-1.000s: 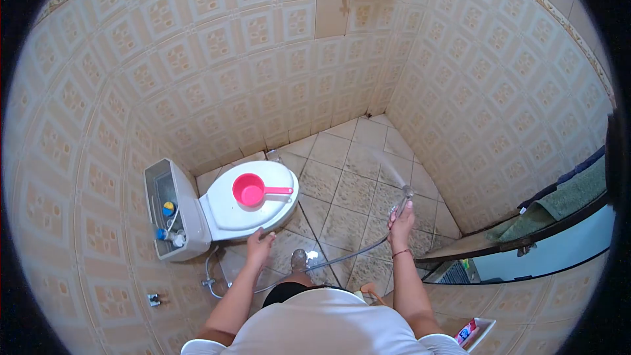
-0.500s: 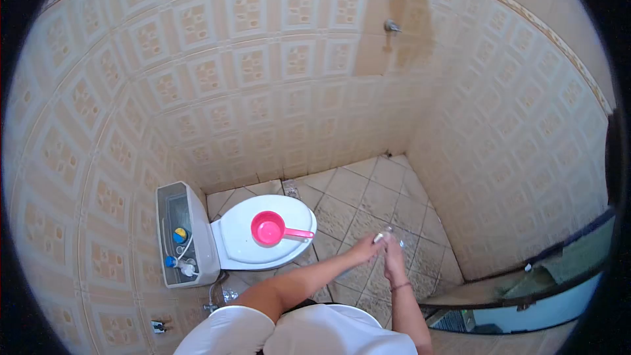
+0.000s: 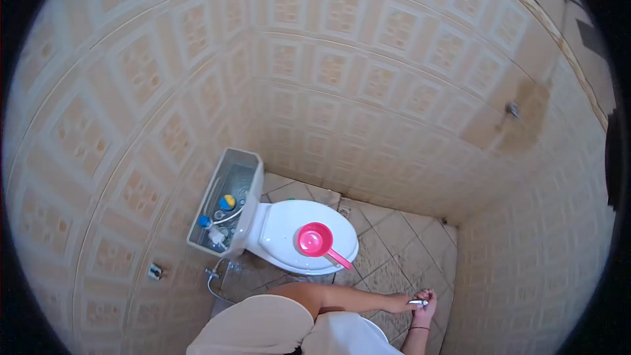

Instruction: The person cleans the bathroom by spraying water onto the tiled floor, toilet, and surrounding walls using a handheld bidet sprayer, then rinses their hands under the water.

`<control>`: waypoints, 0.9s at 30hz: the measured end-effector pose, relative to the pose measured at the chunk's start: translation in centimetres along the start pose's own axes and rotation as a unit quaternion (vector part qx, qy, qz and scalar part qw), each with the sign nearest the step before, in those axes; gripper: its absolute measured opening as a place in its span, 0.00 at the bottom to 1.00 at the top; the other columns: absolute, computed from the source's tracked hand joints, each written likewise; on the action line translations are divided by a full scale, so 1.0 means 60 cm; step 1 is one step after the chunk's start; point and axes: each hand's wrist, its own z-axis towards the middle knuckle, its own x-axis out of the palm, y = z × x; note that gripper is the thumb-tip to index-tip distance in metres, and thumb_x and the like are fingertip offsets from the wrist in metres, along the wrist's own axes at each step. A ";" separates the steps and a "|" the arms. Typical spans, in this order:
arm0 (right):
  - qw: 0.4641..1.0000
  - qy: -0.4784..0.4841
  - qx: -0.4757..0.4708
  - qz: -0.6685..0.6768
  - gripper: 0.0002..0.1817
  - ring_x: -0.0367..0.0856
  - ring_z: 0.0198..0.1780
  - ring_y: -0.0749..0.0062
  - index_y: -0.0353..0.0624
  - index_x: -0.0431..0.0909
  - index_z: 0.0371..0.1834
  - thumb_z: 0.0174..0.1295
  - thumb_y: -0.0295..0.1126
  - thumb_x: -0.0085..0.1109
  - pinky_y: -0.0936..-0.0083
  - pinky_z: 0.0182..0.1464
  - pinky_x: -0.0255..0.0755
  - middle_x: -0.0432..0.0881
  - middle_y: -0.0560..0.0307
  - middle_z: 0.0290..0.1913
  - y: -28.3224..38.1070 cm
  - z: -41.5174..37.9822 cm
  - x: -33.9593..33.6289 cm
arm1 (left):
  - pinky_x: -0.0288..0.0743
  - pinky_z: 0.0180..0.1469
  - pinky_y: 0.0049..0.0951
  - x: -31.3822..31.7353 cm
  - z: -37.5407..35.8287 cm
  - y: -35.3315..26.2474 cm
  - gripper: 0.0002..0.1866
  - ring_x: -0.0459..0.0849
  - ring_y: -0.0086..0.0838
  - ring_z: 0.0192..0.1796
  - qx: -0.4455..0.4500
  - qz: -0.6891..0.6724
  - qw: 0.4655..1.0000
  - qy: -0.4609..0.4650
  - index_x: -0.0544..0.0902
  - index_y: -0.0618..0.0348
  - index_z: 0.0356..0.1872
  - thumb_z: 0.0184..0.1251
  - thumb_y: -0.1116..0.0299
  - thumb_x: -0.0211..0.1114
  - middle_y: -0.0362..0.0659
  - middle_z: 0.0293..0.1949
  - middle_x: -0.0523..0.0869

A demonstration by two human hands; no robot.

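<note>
My left hand (image 3: 397,303) reaches across to the lower right and meets my right hand (image 3: 424,309). A small, slim white object (image 3: 417,302) shows between the two, at the fingertips of my left hand, which are closed on it. Its kind is too small to make out. The fingers of my right hand are curled beside it, and their inner side is hidden. A thin bracelet (image 3: 419,328) circles my right wrist. Left of the hands, a pink dipper (image 3: 314,240) rests on the closed white toilet lid (image 3: 276,231), its handle pointing toward the lower right.
An uncovered toilet tank (image 3: 257,207) shows water, a float and blue-capped fittings inside. A hose with a valve (image 3: 211,273) runs along the left wall. The tiled floor (image 3: 378,250) looks dirty. A spout (image 3: 512,110) juts from the stained back wall.
The view has swung left, so the toilet and wall spout sit farther right. My hands remain together, lower in the view. A clear shiny spot above them no longer shows.
</note>
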 end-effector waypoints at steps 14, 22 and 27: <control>0.938 0.139 0.311 -0.063 0.12 0.59 0.16 0.76 0.42 0.61 0.17 0.58 0.32 0.42 0.81 0.20 0.61 0.63 0.61 0.16 0.049 0.379 0.130 | 0.68 0.41 0.40 -0.121 0.144 0.047 0.26 0.77 0.47 0.37 -0.088 0.018 0.942 -0.322 0.72 0.60 0.34 0.58 0.44 0.43 0.56 0.31 0.78; 0.881 0.033 0.374 -0.289 0.11 0.68 0.21 0.74 0.35 0.70 0.32 0.56 0.32 0.43 0.80 0.21 0.66 0.69 0.59 0.19 0.026 0.580 0.074 | 0.68 0.41 0.41 -0.045 0.192 0.120 0.26 0.76 0.47 0.38 -0.154 0.002 0.819 -0.554 0.72 0.60 0.37 0.57 0.44 0.45 0.55 0.32 0.78; 0.457 0.375 0.165 -0.789 0.19 0.74 0.33 0.74 0.36 0.68 0.45 0.57 0.39 0.44 0.75 0.32 0.69 0.76 0.54 0.34 -0.050 0.558 0.089 | 0.65 0.41 0.38 0.027 0.076 0.100 0.27 0.75 0.44 0.41 -0.183 -0.142 0.687 -0.689 0.68 0.64 0.38 0.56 0.45 0.49 0.57 0.37 0.74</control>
